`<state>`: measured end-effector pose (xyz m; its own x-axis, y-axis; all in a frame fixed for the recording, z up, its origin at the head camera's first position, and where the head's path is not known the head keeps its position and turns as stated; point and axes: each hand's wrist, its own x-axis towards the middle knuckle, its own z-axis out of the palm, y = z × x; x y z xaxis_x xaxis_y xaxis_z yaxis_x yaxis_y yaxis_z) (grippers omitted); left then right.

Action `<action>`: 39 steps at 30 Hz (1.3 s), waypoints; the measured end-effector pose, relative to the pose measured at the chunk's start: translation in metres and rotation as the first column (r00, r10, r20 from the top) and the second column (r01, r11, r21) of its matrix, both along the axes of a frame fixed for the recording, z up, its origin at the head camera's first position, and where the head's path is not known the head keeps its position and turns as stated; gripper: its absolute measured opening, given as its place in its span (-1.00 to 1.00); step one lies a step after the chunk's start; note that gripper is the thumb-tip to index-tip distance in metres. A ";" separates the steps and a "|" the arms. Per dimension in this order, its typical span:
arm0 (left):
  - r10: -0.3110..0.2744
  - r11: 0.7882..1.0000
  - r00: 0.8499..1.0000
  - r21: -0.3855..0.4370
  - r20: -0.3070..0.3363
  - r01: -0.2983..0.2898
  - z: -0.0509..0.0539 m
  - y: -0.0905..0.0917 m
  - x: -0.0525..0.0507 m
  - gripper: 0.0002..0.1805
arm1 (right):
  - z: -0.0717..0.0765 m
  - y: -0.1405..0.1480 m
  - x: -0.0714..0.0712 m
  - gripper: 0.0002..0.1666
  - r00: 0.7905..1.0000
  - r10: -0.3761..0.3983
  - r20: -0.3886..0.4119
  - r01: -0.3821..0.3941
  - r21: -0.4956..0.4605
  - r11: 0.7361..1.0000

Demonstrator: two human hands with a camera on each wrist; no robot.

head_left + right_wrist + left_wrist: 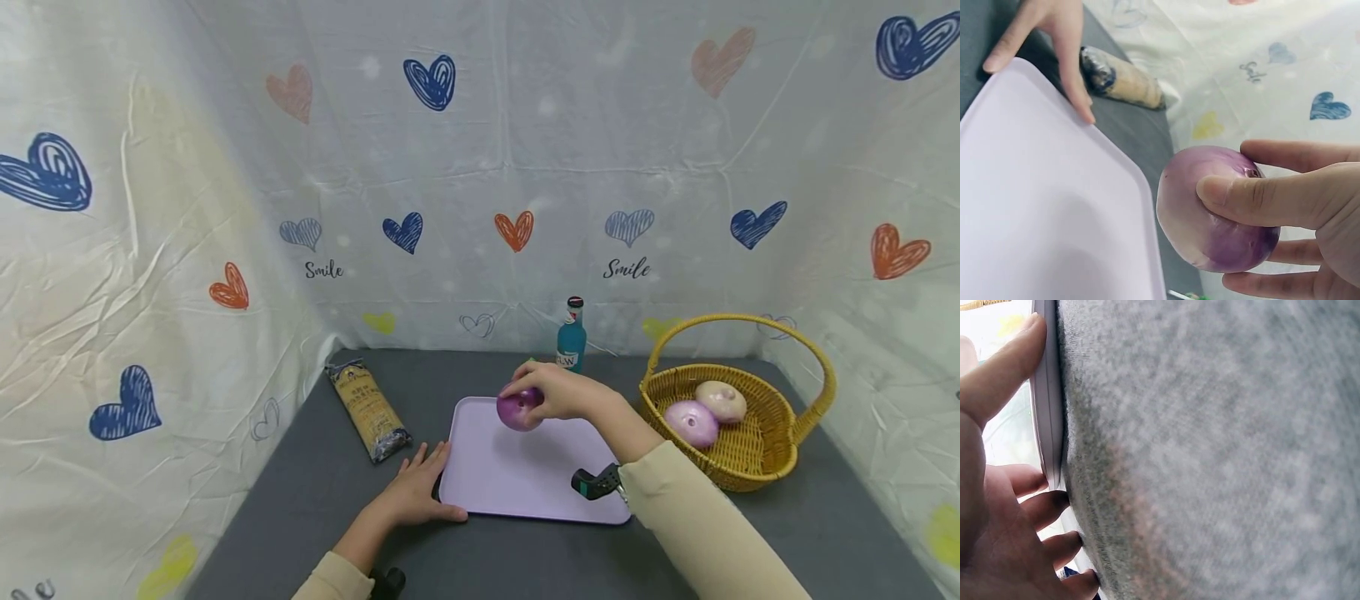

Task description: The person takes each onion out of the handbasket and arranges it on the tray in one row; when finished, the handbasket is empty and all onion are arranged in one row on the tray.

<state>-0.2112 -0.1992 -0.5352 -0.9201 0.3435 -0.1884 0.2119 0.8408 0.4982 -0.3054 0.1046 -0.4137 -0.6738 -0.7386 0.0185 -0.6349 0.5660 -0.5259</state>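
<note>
My right hand [558, 392] grips a round, glossy purple onion [519, 409] and holds it above the far part of the lilac tray [487, 483]. In the right wrist view the thumb lies across the onion [1191, 200], with the other fingers on its far side. At the tray's near left corner, my left hand [416, 492] rests spread, its thumb along the near edge and its fingers by the left edge. The left wrist view shows the thumb against the tray's rim [1050, 406] and the fingertips down at the grey cloth.
A yellow handled basket [757, 450] at the right holds a pale purple onion [692, 423] and a cream-coloured rounded item [722, 402]. Behind the tray stands a blue bottle [572, 337]. A gold and dark packet [367, 408] lies on the left of the grey table [300, 500].
</note>
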 end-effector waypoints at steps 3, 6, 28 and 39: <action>-0.001 1.000 1.000 0.000 0.000 0.001 0.000 0.000 0.000 0.36 | -0.007 -0.007 -0.001 -0.46 1.000 -0.014 0.012 0.014 -0.003 1.000; -0.003 1.000 1.000 0.001 0.001 0.003 0.000 0.000 0.000 0.36 | -0.013 -0.016 0.000 -0.45 0.999 -0.031 0.021 0.031 -0.004 1.000; -0.013 1.000 1.000 0.025 0.010 0.013 0.003 -0.001 0.002 0.34 | -0.092 -0.058 -0.003 -0.39 0.998 -0.043 -0.048 0.037 -0.119 0.992; -0.001 1.000 1.000 0.018 0.018 0.001 0.004 0.000 0.000 0.35 | -0.092 -0.062 0.001 -0.14 0.996 -0.085 -0.037 0.081 -0.088 0.993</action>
